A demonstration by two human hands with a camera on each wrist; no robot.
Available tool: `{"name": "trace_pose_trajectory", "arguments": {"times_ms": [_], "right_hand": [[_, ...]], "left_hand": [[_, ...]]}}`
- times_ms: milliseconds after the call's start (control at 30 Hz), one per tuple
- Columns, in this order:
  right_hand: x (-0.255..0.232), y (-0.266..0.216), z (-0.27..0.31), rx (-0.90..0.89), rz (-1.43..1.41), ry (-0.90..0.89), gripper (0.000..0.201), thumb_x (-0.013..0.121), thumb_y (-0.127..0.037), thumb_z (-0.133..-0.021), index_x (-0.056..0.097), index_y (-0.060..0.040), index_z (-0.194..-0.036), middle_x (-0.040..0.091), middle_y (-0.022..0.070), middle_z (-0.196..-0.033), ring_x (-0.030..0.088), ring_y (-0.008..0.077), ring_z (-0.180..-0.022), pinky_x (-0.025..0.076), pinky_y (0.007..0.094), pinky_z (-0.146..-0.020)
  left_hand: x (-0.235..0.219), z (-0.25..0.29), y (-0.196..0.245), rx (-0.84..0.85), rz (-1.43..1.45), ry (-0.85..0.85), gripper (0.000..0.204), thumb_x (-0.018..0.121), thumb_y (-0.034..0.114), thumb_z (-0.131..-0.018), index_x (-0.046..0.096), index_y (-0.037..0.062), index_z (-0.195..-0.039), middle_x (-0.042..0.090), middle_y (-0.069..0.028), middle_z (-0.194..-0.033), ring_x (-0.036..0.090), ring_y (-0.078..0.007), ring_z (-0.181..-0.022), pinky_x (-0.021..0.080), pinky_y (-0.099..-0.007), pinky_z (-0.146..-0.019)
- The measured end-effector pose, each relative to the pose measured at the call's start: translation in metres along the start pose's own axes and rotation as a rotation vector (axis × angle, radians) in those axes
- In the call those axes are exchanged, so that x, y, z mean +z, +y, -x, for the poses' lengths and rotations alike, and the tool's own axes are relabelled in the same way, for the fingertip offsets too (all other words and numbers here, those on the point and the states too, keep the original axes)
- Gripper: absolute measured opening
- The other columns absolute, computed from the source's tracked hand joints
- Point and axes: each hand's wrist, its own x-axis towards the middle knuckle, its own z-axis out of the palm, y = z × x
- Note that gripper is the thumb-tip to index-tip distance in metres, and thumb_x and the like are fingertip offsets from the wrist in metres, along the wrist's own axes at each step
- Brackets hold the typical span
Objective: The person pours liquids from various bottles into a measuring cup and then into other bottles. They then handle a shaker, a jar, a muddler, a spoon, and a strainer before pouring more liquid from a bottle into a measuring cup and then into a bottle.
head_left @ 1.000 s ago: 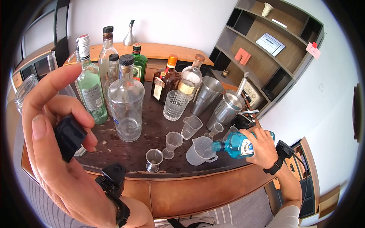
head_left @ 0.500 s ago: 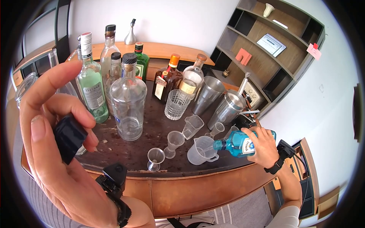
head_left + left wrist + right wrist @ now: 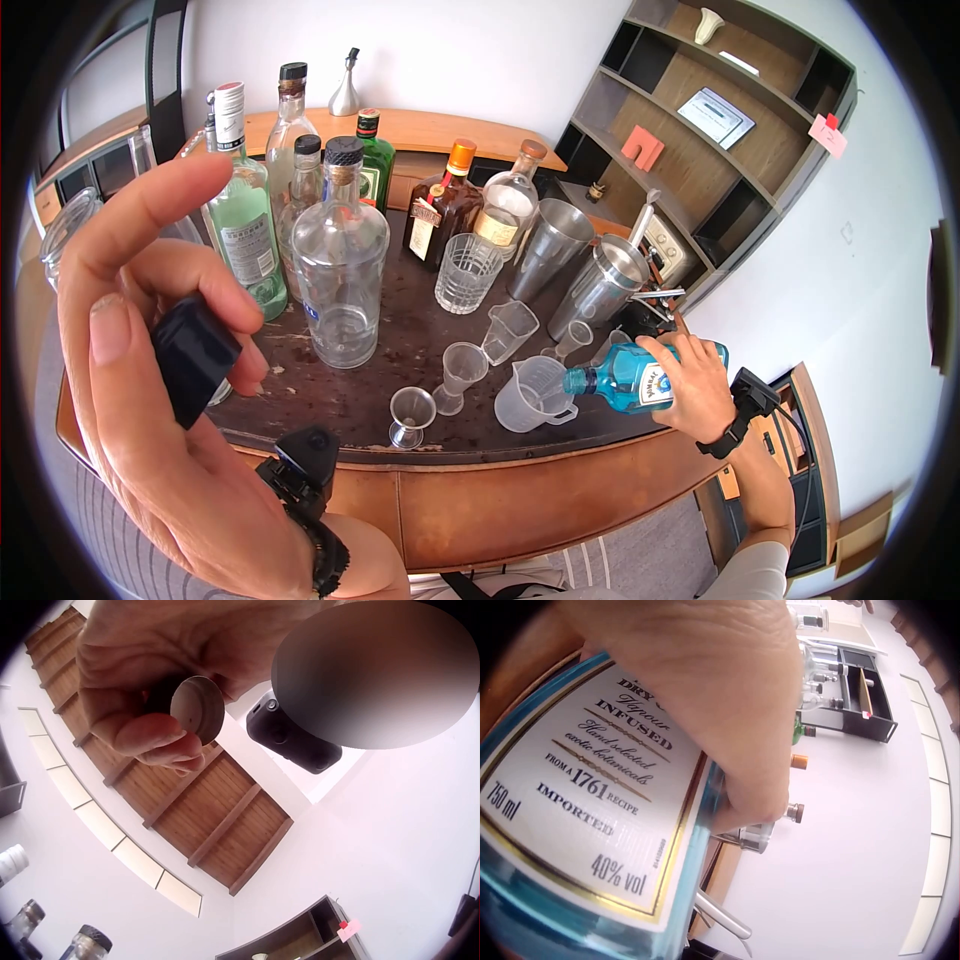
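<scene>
My right hand (image 3: 692, 390) grips a blue glass gin bottle (image 3: 622, 380), tilted nearly level with its neck pointing left. The bottle's mouth is right at the rim of a translucent plastic measuring jug (image 3: 528, 408), which stands on the dark tabletop. In the right wrist view, the gin bottle's label (image 3: 592, 795) reads 750 ml and 40% vol. Raised at the left, close to the head camera, my left hand (image 3: 135, 410) holds a dark bottle cap (image 3: 197, 360) in its curled fingers. The cap's hollow underside (image 3: 199, 711) shows in the left wrist view.
Left of the jug stand a clear jigger (image 3: 461, 375) and a steel jigger (image 3: 411, 415). Behind are a cut-glass tumbler (image 3: 468, 275), steel shaker tins (image 3: 550, 250) and several liquor bottles, including a large clear one (image 3: 340, 270). The table's leather-covered front edge (image 3: 480, 510) is nearest me.
My left hand with the cap has shifted slightly right. The gin bottle stays tilted at the jug, and the whole table scene has drifted slightly in the head view.
</scene>
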Motion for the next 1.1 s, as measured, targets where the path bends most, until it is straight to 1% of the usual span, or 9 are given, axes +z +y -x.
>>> {"name": "trace_pose_trajectory", "arguments": {"times_ms": [533, 633, 733, 833, 933, 1033, 1100], "right_hand": [[-0.001, -0.002, -0.001, -0.001, -0.004, 0.008, 0.094, 0.084, -0.007, -0.049, 0.053, -0.0146, -0.137, 0.057, 0.0122, -0.116, 0.054, 0.0313, -0.108, 0.04, 0.0403, -0.091], [-0.002, -0.002, 0.0, 0.011, -0.019, 0.011, 0.095, 0.084, -0.007, -0.048, 0.052, -0.0147, -0.137, 0.057, 0.0119, -0.114, 0.054, 0.0316, -0.107, 0.041, 0.0406, -0.09], [-0.004, -0.005, 0.001, 0.065, -0.076, -0.01, 0.095, 0.084, -0.009, -0.049, 0.052, -0.0148, -0.137, 0.057, 0.012, -0.112, 0.054, 0.0322, -0.106, 0.041, 0.0408, -0.089], [-0.004, -0.007, 0.003, 0.126, -0.153, -0.036, 0.093, 0.085, -0.012, -0.05, 0.051, -0.015, -0.137, 0.058, 0.0124, -0.113, 0.055, 0.0332, -0.104, 0.042, 0.0406, -0.087], [0.008, -0.006, 0.009, 0.112, -0.314, 0.054, 0.091, 0.087, -0.016, -0.053, 0.051, -0.0151, -0.136, 0.058, 0.0131, -0.115, 0.057, 0.0351, -0.104, 0.044, 0.0425, -0.089], [0.015, -0.007, 0.015, 0.183, -0.496, 0.062, 0.09, 0.088, -0.018, -0.055, 0.051, -0.0133, -0.137, 0.058, 0.0134, -0.122, 0.057, 0.0359, -0.11, 0.045, 0.0444, -0.096], [0.028, -0.004, 0.02, 0.216, -0.683, 0.089, 0.093, 0.089, -0.018, -0.056, 0.048, -0.0102, -0.138, 0.057, 0.0133, -0.125, 0.056, 0.0336, -0.117, 0.043, 0.0431, -0.102]], "left_hand": [[0.0, 0.0, 0.001, -0.011, 0.005, -0.001, 0.046, 0.033, 0.027, -0.102, 0.063, -0.0024, -0.12, 0.05, 0.0001, -0.073, 0.042, -0.0038, -0.059, 0.034, -0.0172, -0.052], [0.001, 0.0, 0.003, -0.014, 0.045, -0.003, 0.045, 0.034, 0.027, -0.102, 0.064, -0.0028, -0.119, 0.05, -0.0002, -0.073, 0.042, -0.0043, -0.06, 0.033, -0.0177, -0.053], [0.004, 0.001, 0.005, -0.022, 0.063, 0.023, 0.045, 0.035, 0.026, -0.102, 0.065, -0.0031, -0.117, 0.051, -0.0006, -0.072, 0.042, -0.0048, -0.062, 0.033, -0.0182, -0.053], [0.008, 0.002, 0.008, -0.021, 0.08, 0.047, 0.044, 0.035, 0.026, -0.102, 0.066, -0.0032, -0.116, 0.051, -0.0009, -0.071, 0.043, -0.0051, -0.064, 0.033, -0.0184, -0.054], [0.009, 0.004, 0.016, -0.047, 0.077, 0.008, 0.044, 0.036, 0.025, -0.102, 0.066, -0.0032, -0.116, 0.051, -0.0012, -0.071, 0.044, -0.0054, -0.065, 0.034, -0.0186, -0.054], [0.009, 0.005, 0.017, -0.064, 0.112, -0.041, 0.044, 0.036, 0.025, -0.102, 0.066, -0.0031, -0.117, 0.051, -0.0014, -0.072, 0.044, -0.0056, -0.065, 0.034, -0.0187, -0.054], [0.011, 0.007, 0.015, -0.073, 0.136, -0.06, 0.044, 0.036, 0.026, -0.101, 0.065, -0.0029, -0.119, 0.051, -0.0014, -0.072, 0.044, -0.0058, -0.066, 0.034, -0.0189, -0.055]]}}
